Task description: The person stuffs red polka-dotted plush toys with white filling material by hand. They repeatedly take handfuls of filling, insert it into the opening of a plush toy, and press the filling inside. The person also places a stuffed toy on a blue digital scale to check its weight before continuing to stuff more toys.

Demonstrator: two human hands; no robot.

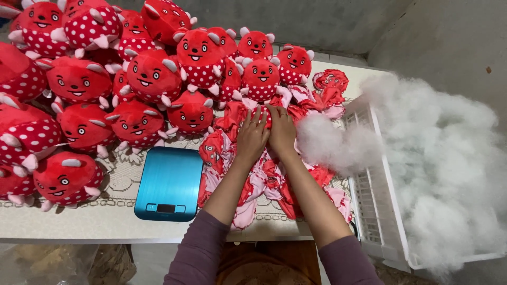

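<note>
Hands meet side by side on the heap of unstuffed toy skins (pixel 248 174), limp red and pink fabric lying crumpled just right of the kitchen scale (pixel 170 183). Left hand (pixel 251 138) lies palm down, fingers together and flattened on the cloth; its grip presses rather than pinches. Right hand (pixel 281 132) touches it, fingers curled down into a red fold at the top of the heap; whether they pinch the fabric cannot be told. Purple knit sleeves cover both forearms.

That scale is a flat, smooth teal slab with rounded corners and a dark display strip at its near edge, resting on a lace-patterned cloth over the pale worktop (pixel 79 224). Behind and left of the scale sit stuffed plush toys (pixel 145 76), round, red, with white-dotted bellies and small pale ears. Right of the scale, past the heap, a fluffy wad of white fibre filling (pixel 332 145) spills from a white slatted plastic crate (pixel 377 211).
</note>
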